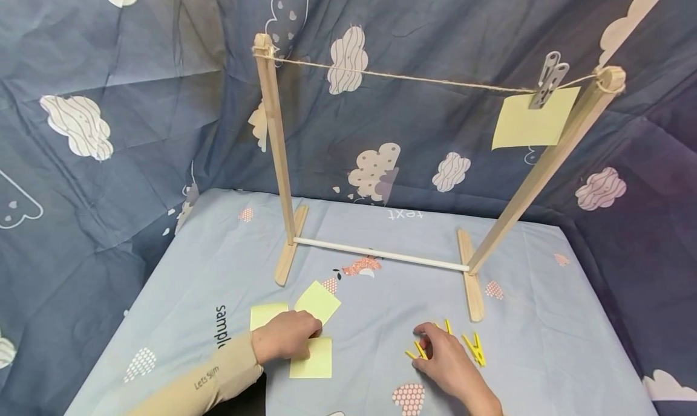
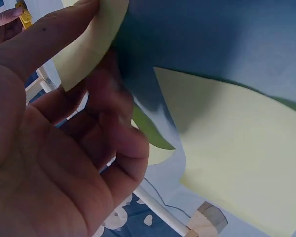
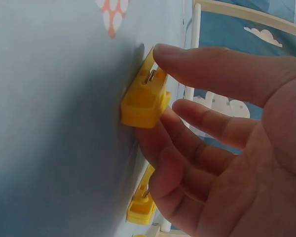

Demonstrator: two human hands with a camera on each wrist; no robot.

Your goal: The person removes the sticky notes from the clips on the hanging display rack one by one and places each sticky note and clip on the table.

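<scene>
My left hand [image 1: 288, 334] pinches a pale yellow sticky note [image 2: 89, 52] between thumb and fingers; the note bends upward in the left wrist view. Two more notes lie around that hand, one at its far left [image 1: 268, 313] and one just beyond it [image 1: 320, 301]. My right hand [image 1: 449, 361] is low at the cloth, its thumb and curled fingers around a yellow clothespin [image 3: 144, 98]. Another yellow clothespin [image 1: 475, 348] lies to the right of that hand, and one more is partly hidden behind its fingers.
Behind the hands stands a wooden frame [image 1: 278, 138] with a white crossbar [image 1: 381, 254] and a twine line [image 1: 403, 76] across its top. A silver metal clip [image 1: 550, 80] holds a yellow note [image 1: 525, 126] at the line's right end. Patterned cloth covers table and walls.
</scene>
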